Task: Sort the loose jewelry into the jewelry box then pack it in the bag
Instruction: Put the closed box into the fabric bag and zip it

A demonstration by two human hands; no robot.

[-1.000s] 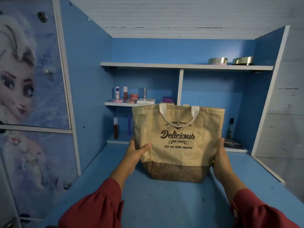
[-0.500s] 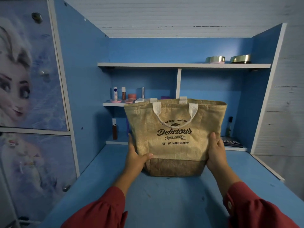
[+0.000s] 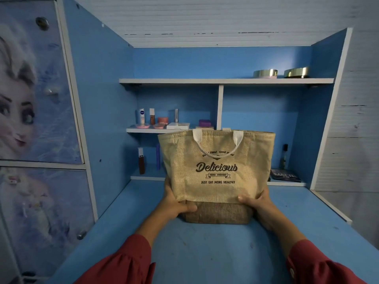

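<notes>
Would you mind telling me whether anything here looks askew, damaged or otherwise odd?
Nothing stands out. The jute bag stands upright on the blue desk, held at its lower corners by the left hand and right hand. The shelf cosmetics stand tidy.

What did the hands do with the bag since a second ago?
Both hands slid down the jute bag: the left hand and right hand now grip it near the brown base, thumbs in front. The bag stays upright on the blue desk; the shelf items look unmoved.
</notes>
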